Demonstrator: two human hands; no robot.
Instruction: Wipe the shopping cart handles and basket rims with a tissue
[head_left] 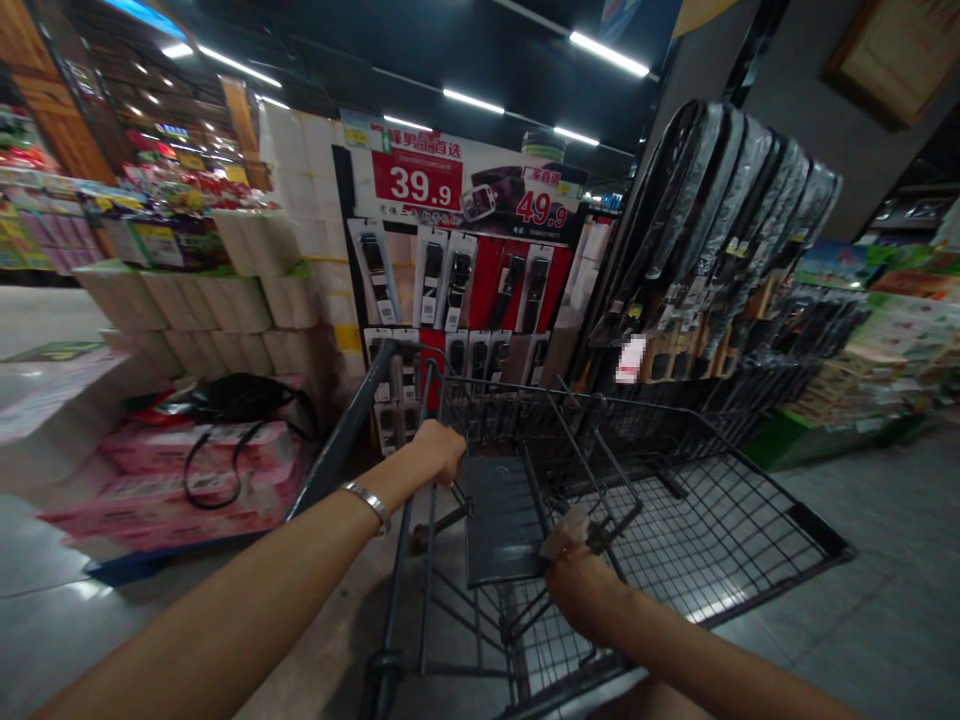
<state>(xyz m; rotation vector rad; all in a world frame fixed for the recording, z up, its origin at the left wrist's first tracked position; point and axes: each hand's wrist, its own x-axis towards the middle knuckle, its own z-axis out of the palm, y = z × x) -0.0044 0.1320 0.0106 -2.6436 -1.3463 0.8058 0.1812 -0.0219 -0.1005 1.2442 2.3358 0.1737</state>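
A dark metal shopping cart [750, 500] stands right before me, its wire basket stretching off to the right. My left hand [439, 452], with a silver bracelet at the wrist, is closed on the cart's frame beside the grey child-seat panel [502, 520]. My right hand [574, 575] is bent inward over the cart, at the right edge of that panel. Its fingers look curled, with a pale, blurred thing [566, 530] at them; what it is I cannot make out.
A belt display [480, 300] with price signs stands behind the cart. Plastic-covered goods [735, 200] hang to its right. On the left, a black bag [236, 398] lies on pink packs [255, 445], near stacked paper rolls [217, 305]. Green boxes [810, 430] stand at right.
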